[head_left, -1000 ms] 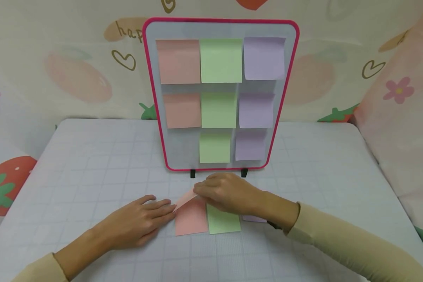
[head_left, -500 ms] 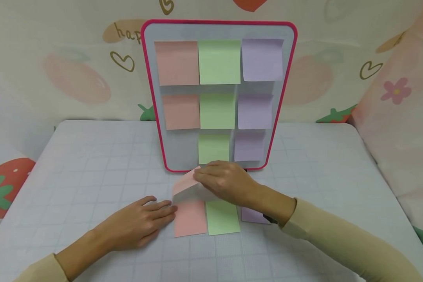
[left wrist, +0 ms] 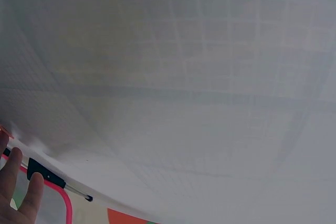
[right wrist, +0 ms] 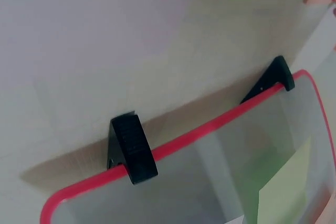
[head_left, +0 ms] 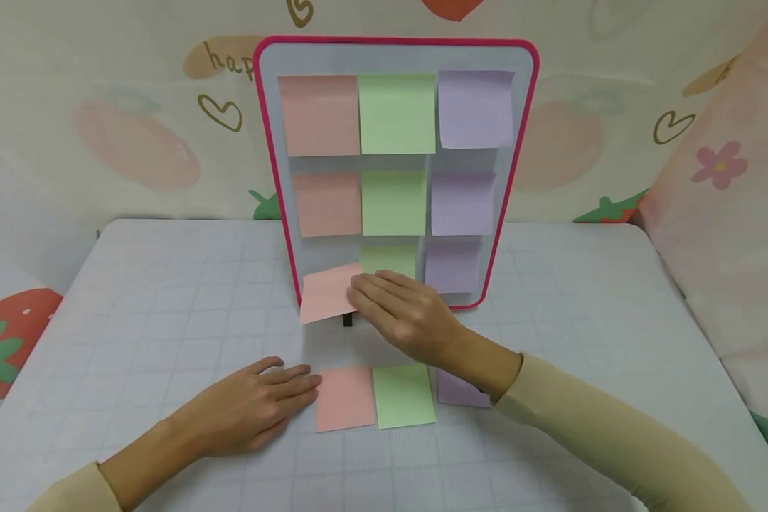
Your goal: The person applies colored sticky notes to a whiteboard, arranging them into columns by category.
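Placement step: right hand (head_left: 404, 313) is pinching a pink note (head_left: 328, 292) near the board (head_left: 518, 163), left hand (head_left: 256, 409) lying flat, steadying the pink pad (head_left: 345, 398); next, alignment with the empty bottom-left cell.

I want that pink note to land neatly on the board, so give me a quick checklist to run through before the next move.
1. Pink note held by the right hand: ok, pinched at its right edge.
2. Bottom-left slot of the board free: ok, only that spot lacks a note.
3. Note square to the grid: not ok, it sits tilted.
4. Note already stuck down: cannot tell.
5. Pink pad steadied on the table: ok, left hand lies flat, fingertips at its edge.
6. Board upright on its black feet: ok.
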### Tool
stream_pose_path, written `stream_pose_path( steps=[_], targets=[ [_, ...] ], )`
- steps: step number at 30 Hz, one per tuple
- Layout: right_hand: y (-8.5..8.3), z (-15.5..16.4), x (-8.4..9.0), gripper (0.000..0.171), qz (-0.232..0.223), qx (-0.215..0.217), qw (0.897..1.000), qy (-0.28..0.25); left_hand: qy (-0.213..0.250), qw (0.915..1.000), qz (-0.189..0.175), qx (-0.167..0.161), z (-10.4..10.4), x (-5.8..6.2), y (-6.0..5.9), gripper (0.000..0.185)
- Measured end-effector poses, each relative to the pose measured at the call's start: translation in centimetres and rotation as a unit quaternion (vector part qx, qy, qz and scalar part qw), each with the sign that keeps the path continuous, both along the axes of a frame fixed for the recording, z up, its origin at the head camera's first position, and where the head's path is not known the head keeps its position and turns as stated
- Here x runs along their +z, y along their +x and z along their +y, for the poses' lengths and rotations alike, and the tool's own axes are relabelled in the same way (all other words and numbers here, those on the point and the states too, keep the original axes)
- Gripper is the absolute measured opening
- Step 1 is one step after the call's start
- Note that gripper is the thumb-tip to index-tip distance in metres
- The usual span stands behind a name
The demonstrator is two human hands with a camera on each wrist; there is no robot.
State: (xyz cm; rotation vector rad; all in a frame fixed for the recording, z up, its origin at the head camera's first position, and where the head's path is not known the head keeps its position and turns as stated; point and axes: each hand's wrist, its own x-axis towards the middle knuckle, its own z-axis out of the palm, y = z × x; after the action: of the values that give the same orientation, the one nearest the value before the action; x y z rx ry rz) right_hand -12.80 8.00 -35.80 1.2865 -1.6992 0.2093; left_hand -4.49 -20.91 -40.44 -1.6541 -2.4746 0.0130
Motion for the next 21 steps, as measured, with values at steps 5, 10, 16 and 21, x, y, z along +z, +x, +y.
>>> stream_pose_path(
  steps=[5,10,16,21],
  targets=[
    [-0.4,-0.5,0.2,0.015,0.058,-0.027,0.998,-0.008,0.002,1.0,0.001,0.0,0.1,0.0,0.0,0.066],
    [-0.8,-0.8,0.3,0.014,0.07,-0.037,0.997,-0.013,0.001,1.0,-0.002,0.001,0.1,0.0,0.0,0.066],
    [-1.3,-1.2,0.3,0.013,0.068,-0.038,0.997,-0.025,0.002,1.0,-0.002,0.001,0.1,0.0,0.0,0.068],
    [-1.5,-1.4,0.0,0.014,0.068,-0.041,0.997,-0.02,0.001,1.0,-0.003,0.002,0.1,0.1,0.0,0.052]
  ],
)
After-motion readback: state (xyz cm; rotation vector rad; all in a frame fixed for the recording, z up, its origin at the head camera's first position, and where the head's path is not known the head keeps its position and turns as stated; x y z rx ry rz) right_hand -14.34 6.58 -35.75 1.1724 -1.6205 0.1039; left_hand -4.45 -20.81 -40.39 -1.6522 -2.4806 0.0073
